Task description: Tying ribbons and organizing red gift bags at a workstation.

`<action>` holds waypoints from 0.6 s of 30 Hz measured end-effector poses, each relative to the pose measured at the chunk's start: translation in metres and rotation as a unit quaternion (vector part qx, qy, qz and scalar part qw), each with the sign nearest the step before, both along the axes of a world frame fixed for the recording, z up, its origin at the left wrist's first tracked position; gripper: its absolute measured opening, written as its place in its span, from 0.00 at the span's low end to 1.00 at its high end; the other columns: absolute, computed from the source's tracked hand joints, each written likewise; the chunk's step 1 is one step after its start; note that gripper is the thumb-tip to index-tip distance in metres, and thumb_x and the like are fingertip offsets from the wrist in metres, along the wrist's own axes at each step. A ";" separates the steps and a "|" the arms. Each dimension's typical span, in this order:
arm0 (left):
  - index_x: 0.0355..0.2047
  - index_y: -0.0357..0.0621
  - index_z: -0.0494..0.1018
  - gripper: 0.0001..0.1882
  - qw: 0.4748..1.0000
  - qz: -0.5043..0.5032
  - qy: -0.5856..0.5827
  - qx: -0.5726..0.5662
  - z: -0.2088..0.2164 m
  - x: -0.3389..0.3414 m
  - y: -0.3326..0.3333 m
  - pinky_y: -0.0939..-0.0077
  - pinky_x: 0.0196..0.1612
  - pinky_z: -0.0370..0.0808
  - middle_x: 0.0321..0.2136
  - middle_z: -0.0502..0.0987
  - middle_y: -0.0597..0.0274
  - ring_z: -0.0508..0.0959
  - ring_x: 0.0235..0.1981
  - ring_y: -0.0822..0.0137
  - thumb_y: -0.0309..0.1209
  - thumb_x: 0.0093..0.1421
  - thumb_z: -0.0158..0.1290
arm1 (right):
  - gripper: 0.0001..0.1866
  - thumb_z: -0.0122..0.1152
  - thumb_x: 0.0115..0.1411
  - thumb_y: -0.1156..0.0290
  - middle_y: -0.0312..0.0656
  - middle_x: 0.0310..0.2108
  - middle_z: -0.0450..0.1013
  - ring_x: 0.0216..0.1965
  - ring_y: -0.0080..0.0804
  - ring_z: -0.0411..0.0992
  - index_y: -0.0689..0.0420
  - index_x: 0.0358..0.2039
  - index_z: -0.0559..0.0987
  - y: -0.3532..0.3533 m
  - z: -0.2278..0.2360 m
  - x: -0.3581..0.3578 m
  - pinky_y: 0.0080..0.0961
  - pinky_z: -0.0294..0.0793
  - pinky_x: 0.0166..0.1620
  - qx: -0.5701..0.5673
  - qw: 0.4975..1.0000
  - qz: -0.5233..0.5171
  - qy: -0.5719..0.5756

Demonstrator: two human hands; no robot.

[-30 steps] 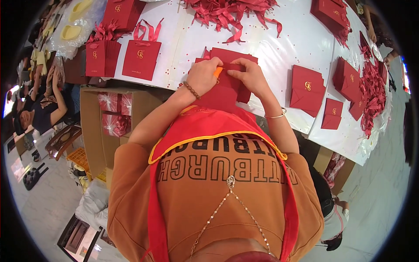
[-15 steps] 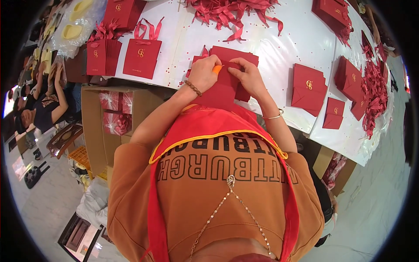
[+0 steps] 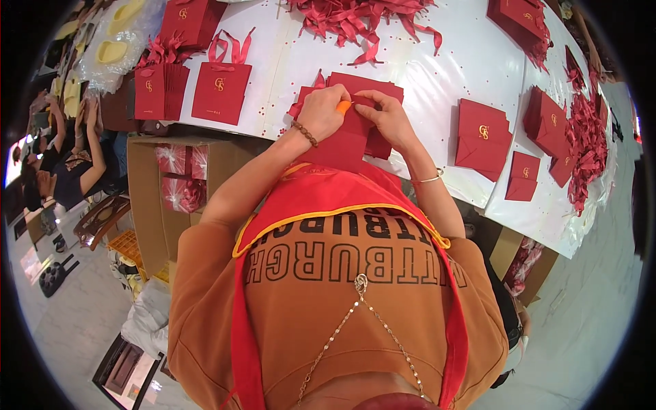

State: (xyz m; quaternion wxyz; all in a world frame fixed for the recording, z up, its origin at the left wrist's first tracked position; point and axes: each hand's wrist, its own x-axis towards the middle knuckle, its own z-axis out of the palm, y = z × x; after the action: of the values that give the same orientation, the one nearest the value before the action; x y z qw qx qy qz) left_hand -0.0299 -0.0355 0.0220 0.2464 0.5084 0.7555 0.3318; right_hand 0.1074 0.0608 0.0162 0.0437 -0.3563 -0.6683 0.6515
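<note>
A red paper bag (image 3: 339, 146) lies at the table's near edge, against my red apron. My left hand (image 3: 320, 115) is closed over its upper part, with a small orange object (image 3: 344, 106) between thumb and fingers; its exact kind does not show. Close beside it, my right hand (image 3: 388, 121) is closed in a pinch at the bag's upper edge. Whether a ribbon is between those fingertips is too small to tell. Beneath and behind both hands lie more flat red bags (image 3: 374, 85), and a bit of red ribbon (image 3: 319, 80) sticks up near my left knuckles.
A heap of red ribbons (image 3: 362, 24) lies at the far side of the white table (image 3: 437, 96). Red bags with ribbon handles (image 3: 220, 92) are at the left, flat bags (image 3: 482, 140) at the right. A cardboard box (image 3: 147, 198) with wrapped red packs stands left below. Other people (image 3: 75, 164) are farther left.
Both hands stay at the same bag. My left hand and the orange object have shifted very slightly to the right; my right fingers have barely moved.
</note>
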 end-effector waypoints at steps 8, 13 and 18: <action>0.26 0.39 0.68 0.04 0.995 -0.030 0.099 0.007 0.002 0.007 0.003 0.63 0.28 0.68 0.22 0.73 0.51 0.74 0.26 0.54 0.23 0.48 0.47 | 0.15 0.56 0.51 0.73 0.43 0.32 0.72 0.31 0.30 0.69 0.61 0.41 0.73 -0.008 -0.012 -0.002 0.24 0.67 0.36 0.090 0.993 -0.035 0.071; 0.24 0.37 0.67 0.06 0.964 -0.068 0.257 0.030 0.004 0.013 0.005 0.61 0.30 0.70 0.21 0.72 0.50 0.73 0.25 0.52 0.23 0.43 0.48 | 0.15 0.56 0.50 0.73 0.46 0.35 0.72 0.33 0.35 0.70 0.60 0.40 0.73 -0.012 0.001 -0.007 0.26 0.68 0.37 0.193 0.980 -0.007 0.041; 0.33 0.39 0.68 0.10 0.995 0.061 -0.071 -0.034 0.012 0.001 0.006 0.64 0.29 0.69 0.19 0.71 0.53 0.73 0.26 0.55 0.26 0.48 0.52 | 0.14 0.56 0.50 0.74 0.47 0.35 0.72 0.31 0.38 0.69 0.60 0.39 0.74 -0.003 0.010 -0.005 0.27 0.68 0.36 0.145 0.989 0.003 0.025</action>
State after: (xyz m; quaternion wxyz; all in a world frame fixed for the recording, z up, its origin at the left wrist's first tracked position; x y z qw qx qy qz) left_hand -0.0294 -0.0294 0.0336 0.2962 0.4275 0.7765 0.3559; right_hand 0.1020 0.0576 0.0265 0.1096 -0.3282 -0.7552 0.5568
